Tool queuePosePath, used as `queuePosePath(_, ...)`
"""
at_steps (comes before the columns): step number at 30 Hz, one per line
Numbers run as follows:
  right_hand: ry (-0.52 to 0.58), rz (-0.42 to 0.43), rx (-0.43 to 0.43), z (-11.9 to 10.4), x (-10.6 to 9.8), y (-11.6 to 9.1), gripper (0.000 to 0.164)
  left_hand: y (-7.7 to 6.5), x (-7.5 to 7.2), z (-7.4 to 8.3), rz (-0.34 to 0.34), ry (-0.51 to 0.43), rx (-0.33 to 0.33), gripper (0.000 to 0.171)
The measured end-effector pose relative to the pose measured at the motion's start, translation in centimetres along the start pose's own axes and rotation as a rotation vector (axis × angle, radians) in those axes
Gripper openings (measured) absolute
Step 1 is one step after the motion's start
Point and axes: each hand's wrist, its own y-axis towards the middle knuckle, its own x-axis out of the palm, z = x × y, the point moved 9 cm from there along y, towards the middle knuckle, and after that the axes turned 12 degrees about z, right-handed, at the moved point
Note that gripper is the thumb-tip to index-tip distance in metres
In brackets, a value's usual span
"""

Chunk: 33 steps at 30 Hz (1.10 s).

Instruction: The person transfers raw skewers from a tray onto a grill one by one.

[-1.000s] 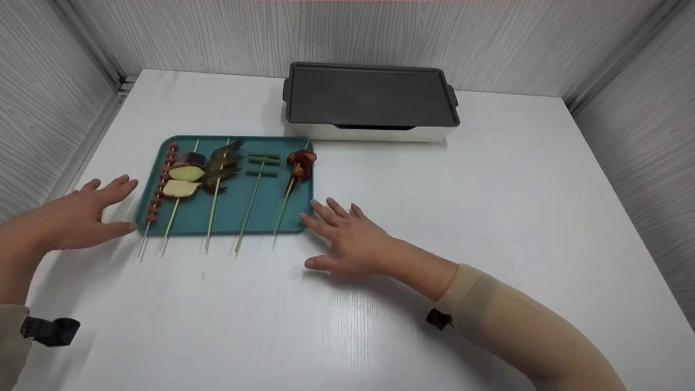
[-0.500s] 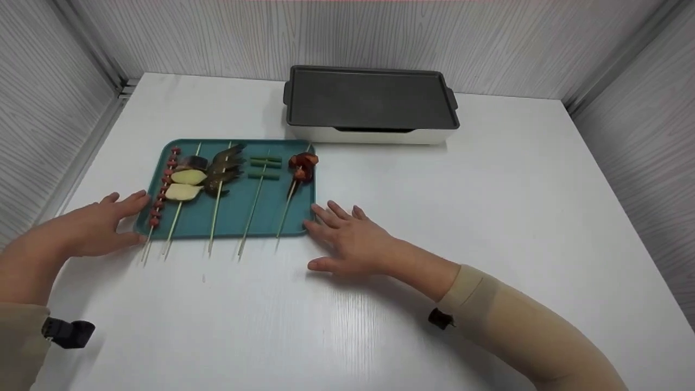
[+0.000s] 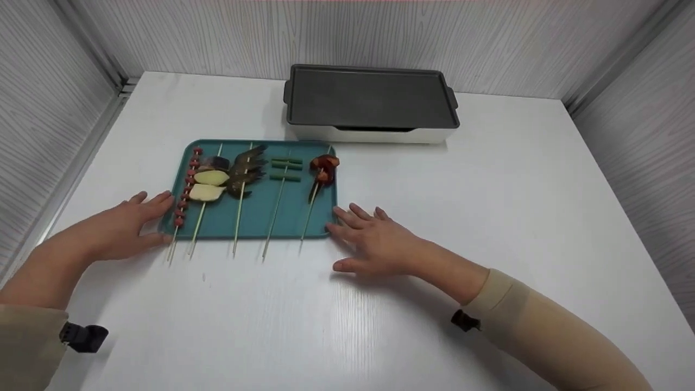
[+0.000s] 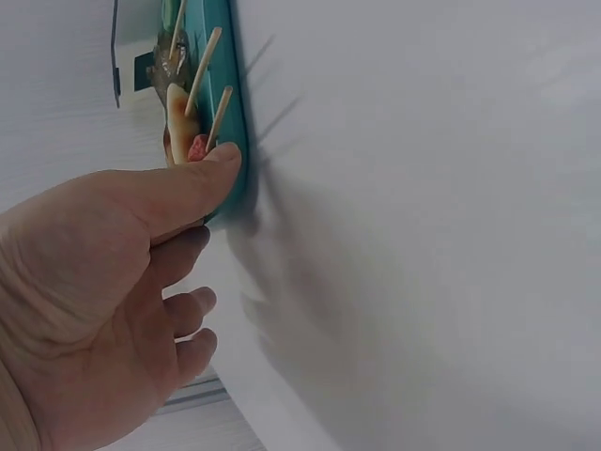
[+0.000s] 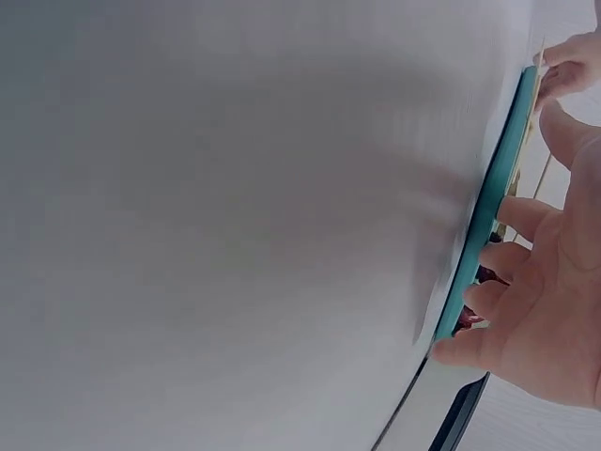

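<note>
A teal tray (image 3: 255,220) lies on the white table, bearing several skewers: small red pieces (image 3: 190,181), pale slices (image 3: 209,192), brown shrimp-like pieces (image 3: 248,169), green stalks (image 3: 286,168) and glossy red-brown pieces (image 3: 324,168). Their sticks stick out past its front edge. At the tray's left end rests my left hand (image 3: 127,225), thumb against the front corner, fingers along the side. In the left wrist view that thumb (image 4: 192,188) touches the tray's rim. My right hand (image 3: 380,244) lies at the front right corner, fingers spread and touching the edge.
Behind the tray, to the right, stands a tabletop grill (image 3: 372,98) with a flat dark plate on a white base. Patterned panels (image 3: 217,38) enclose the back and both sides of the table (image 3: 461,190).
The left hand has come up to the tray's left end. The tray with its skewers has slid to the right, and both hands have shifted right with it.
</note>
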Motion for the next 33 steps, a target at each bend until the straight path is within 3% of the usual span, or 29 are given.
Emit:
queuePosePath(18, 0.095, 0.04, 0.028, 3.8, -1.0, -4.2, 0.08, 1.7, 1.0, 5.4, 0.044, 0.009, 0.093, 0.084)
queuePosePath(33, 0.099, 0.01, 0.146, 7.5, -1.7, -6.8, 0.08, 3.4, 2.0, 9.8, 0.076, 0.029, 0.197, 0.08)
